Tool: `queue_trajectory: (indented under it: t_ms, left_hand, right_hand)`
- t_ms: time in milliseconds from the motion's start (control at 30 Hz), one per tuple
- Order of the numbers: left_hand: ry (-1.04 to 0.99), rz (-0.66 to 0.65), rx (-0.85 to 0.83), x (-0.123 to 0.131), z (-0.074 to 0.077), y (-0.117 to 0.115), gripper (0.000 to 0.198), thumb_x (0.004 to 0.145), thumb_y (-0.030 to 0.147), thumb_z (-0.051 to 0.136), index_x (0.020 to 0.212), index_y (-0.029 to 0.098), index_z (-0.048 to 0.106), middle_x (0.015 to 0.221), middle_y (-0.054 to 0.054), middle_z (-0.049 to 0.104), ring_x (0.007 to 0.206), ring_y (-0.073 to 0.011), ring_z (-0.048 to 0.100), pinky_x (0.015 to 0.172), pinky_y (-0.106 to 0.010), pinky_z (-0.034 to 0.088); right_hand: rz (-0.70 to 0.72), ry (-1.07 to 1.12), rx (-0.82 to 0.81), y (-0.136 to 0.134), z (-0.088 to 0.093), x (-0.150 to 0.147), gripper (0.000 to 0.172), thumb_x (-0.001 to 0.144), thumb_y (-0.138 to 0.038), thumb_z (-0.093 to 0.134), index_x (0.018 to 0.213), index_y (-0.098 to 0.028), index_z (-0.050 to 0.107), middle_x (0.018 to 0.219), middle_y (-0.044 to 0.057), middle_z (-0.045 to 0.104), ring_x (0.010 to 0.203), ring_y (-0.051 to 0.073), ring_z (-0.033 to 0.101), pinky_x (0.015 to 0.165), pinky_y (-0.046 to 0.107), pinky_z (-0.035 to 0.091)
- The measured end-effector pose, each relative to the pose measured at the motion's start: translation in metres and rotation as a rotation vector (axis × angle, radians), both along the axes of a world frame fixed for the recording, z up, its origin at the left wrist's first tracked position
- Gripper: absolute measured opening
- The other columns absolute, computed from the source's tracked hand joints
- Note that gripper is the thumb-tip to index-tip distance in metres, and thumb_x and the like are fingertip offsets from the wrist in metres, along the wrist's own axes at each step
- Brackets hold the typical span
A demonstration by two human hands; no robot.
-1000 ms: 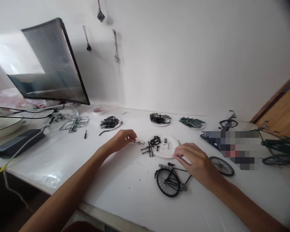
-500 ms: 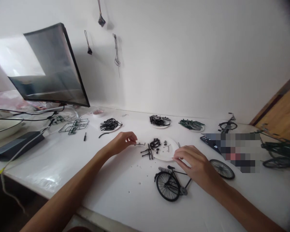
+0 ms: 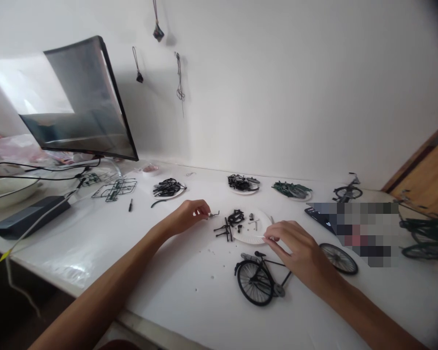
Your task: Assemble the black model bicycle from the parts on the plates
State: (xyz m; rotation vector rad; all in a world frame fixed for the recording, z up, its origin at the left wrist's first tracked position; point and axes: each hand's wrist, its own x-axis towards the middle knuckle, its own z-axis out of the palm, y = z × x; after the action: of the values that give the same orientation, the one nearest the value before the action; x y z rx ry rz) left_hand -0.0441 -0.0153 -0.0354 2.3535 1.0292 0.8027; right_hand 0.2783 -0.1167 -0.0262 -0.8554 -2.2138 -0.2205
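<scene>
My left hand [image 3: 195, 211] pinches a small bent grey model part [image 3: 214, 214] just left of the paper plate [image 3: 257, 239]. My right hand [image 3: 292, 243] is closed at the plate's front right rim. A thin pale sliver [image 3: 258, 236] sticks out from its fingertips, too small to name surely. On the plate lie black model parts [image 3: 236, 217] and small grey pieces [image 3: 253, 223]. Black fork-like parts [image 3: 224, 230] lie at its left edge. Below my right hand rests a partly built model bicycle [image 3: 256, 282] with one wheel, its front end hidden by the hand.
A loose wheel [image 3: 338, 258] lies right of my right hand, near a phone [image 3: 319, 218]. Farther back stand plates of black [image 3: 169, 187] and green parts [image 3: 291, 188]. Finished model bicycles [image 3: 427, 236] stand at right. Green part frames [image 3: 115, 188] and a monitor [image 3: 83, 97] are left.
The grey part in my left hand has turned and less of it shows past the fingertips. My right hand stays by the plate rim. The whole view has shifted slightly.
</scene>
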Motion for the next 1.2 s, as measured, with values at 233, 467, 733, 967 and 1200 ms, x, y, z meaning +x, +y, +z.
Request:
queue_trajectory:
  t_ms: [233,467,733,967,1200]
  left_hand:
    - [0.012,-0.050,0.099,0.016,0.013,-0.023,0.016,0.097,0.032,0.057,0.097,0.019,0.067,0.103,-0.009,0.067,0.087,-0.0186,0.063,0.073,-0.030,0.051]
    - [0.001,-0.244,0.149,0.070,0.025,-0.075,0.020,0.102,0.034,0.051,0.113,0.019,0.058,0.108,-0.009,0.063,0.091,-0.0187,0.060,0.079,-0.030,0.048]
    - [-0.088,-0.369,0.079,0.072,0.021,-0.076,0.021,0.106,0.023,0.042,0.100,0.015,0.060,0.095,-0.006,0.062,0.085,-0.0141,0.057,0.078,-0.026,0.046]
    - [-0.095,-0.431,0.020,0.064,0.024,-0.073,0.021,0.103,0.026,0.049,0.098,0.014,0.066,0.094,-0.007,0.065,0.085,-0.0152,0.058,0.078,-0.029,0.047]
    - [0.222,-0.442,-0.059,0.052,0.023,-0.067,0.043,0.076,0.037,0.084,0.110,0.017,0.065,0.102,-0.007,0.065,0.090,-0.0210,0.060,0.077,-0.031,0.048]
  right_hand:
    - [0.032,0.072,0.054,-0.006,0.004,-0.003,0.026,0.087,0.001,0.064,0.102,-0.020,0.057,0.089,0.005,0.066,0.084,0.019,0.062,0.077,0.037,0.051]
    - [0.102,0.090,0.145,-0.011,0.005,-0.004,0.038,0.082,0.004,0.068,0.110,-0.021,0.059,0.093,0.006,0.069,0.084,0.020,0.064,0.074,0.039,0.052]
    - [0.155,0.033,0.155,-0.017,0.009,-0.012,0.034,0.080,0.007,0.070,0.107,-0.013,0.062,0.092,0.008,0.068,0.084,0.018,0.060,0.075,0.038,0.050]
    - [0.106,-0.035,0.072,-0.017,0.014,-0.018,0.019,0.086,0.001,0.066,0.099,-0.014,0.065,0.089,0.007,0.065,0.083,0.018,0.056,0.076,0.038,0.046]
    - [0.116,-0.020,-0.072,-0.028,0.016,-0.016,0.015,0.089,-0.001,0.063,0.093,-0.015,0.066,0.088,0.006,0.063,0.085,0.017,0.056,0.077,0.033,0.047]
